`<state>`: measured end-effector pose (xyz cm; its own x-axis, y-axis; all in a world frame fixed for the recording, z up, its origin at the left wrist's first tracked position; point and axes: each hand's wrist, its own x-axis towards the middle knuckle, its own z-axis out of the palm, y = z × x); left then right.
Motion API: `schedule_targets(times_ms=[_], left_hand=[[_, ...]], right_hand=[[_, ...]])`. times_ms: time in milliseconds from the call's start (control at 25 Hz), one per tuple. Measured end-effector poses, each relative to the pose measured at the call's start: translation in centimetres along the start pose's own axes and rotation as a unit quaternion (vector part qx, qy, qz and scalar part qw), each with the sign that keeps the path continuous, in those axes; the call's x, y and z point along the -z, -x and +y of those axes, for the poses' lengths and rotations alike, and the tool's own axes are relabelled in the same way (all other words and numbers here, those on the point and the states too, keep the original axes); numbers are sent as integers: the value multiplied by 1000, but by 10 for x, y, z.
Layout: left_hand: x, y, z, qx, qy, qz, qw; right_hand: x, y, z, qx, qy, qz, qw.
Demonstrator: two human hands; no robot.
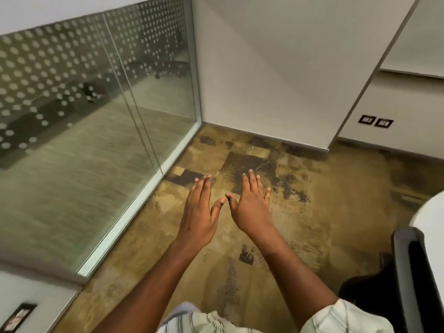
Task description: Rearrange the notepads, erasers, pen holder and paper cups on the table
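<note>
Notepads, erasers, holder, cups are not showing. Left hand and right hand are hovering flat and empty, left of chair. Likely risk: reaching in unsighted, tipping cups.

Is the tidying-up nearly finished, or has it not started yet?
It is hard to say it has started. Done: nothing that shows; no notepads, erasers, pen holder or cups are in view. In hand: nothing; the left hand and right hand are spread flat above the carpet, empty. Left: seemingly the whole job. Only a white edge beside a black chair shows at the right.
</note>
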<state>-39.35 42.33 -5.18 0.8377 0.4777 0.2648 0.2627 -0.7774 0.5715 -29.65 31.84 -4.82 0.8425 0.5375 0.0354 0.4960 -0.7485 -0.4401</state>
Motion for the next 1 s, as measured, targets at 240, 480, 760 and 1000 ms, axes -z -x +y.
schedule_targets(times_ms=[240, 480, 760, 1000], left_hand=[[-75, -198, 10, -81, 33, -93, 992], [-121, -310, 18, -173, 50, -142, 973], [-198, -507, 90, -350, 53, -242, 904], [-285, -574, 174, -386, 87, -251, 884]], right_hand=[[25, -155, 68, -73, 21, 69, 995], [38, -245, 100, -124, 50, 80, 988], [108, -377, 168, -266, 98, 147, 948], [150, -438, 266, -337, 117, 189, 915]])
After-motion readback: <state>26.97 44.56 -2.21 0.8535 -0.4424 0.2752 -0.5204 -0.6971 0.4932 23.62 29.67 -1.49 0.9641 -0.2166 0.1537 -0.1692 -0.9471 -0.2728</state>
